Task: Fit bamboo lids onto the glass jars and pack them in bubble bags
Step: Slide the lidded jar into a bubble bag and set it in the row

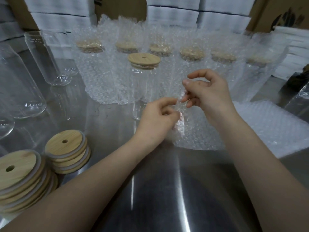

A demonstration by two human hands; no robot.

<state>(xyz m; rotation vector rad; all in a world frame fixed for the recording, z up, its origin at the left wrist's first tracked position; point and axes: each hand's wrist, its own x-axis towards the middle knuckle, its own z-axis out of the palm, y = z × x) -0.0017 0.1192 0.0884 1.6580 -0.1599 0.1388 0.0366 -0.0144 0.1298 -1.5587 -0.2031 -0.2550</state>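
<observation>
A glass jar (143, 86) with a bamboo lid (144, 60) fitted on top stands upright at the table's middle. Just right of it and nearer to me, both hands hold one bubble bag (192, 129) at its top edge. My left hand (158, 118) pinches one side of the bag's mouth and my right hand (205, 91) pinches the other. Behind stand several jars with lids inside bubble bags (190, 67). Two stacks of loose bamboo lids (66, 151) lie at the near left.
Bare open glass jars (48, 59) stand at the left on the steel table (158, 190). A pile of flat bubble bags (270, 128) lies at the right. White cartons and brown boxes (173, 15) wall the back. A dark object (297, 91) sits at the far right.
</observation>
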